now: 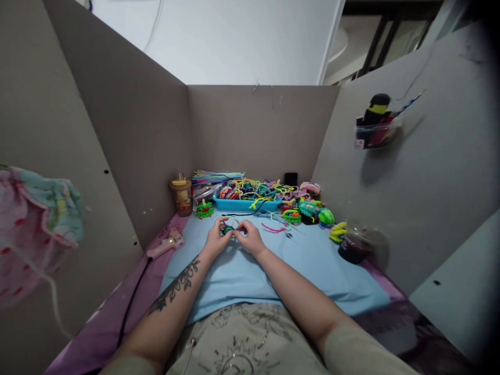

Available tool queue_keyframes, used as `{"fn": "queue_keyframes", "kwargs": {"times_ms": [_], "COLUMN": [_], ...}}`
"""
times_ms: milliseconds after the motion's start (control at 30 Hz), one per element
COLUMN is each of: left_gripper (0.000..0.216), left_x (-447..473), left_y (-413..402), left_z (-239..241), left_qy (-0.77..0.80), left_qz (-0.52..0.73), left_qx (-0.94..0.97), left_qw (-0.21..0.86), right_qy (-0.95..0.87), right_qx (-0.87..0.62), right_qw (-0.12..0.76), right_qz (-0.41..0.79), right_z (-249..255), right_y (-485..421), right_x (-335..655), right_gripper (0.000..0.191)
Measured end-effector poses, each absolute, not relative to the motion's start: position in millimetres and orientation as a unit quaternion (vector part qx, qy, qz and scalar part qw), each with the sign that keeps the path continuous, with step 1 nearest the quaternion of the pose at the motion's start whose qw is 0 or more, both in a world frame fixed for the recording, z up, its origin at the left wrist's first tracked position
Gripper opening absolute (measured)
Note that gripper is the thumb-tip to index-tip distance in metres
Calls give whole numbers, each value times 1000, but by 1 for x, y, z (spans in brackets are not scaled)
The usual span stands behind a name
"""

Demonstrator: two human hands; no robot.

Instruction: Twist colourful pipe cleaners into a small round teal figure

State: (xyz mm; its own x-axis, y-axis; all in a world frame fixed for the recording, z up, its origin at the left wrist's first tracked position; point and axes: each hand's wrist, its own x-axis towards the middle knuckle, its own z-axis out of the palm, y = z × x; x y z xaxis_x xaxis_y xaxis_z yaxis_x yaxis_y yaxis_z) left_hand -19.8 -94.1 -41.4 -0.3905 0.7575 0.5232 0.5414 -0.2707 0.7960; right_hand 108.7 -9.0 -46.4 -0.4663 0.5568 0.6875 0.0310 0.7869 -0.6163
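Left hand (219, 237), right hand (250, 238) pinching one teal piece (227, 229); one blue tray (250, 204) beyond; one label (359, 144) (unreadable) on wall box (375, 136).

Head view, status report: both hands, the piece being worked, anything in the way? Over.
Left hand holding small dark green piece, partly hidden. Right hand right beside it, grip unclear. Pink strip off to the right, nothing seen blocking the hands.
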Motion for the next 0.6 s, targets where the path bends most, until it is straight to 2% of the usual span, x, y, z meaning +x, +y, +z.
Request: {"fn": "queue_keyframes", "kwargs": {"times_ms": [600], "left_gripper": [43], "left_x": [-20], "left_y": [-93], "left_z": [-40], "left_qy": [577], "left_qz": [612], "left_qx": [526], "left_qw": [126], "right_qy": [-805], "right_qx": [-175], "right_qw": [499], "right_qz": [269], "right_z": [-46], "right_y": [-10], "right_x": [109], "right_gripper": [6]}}
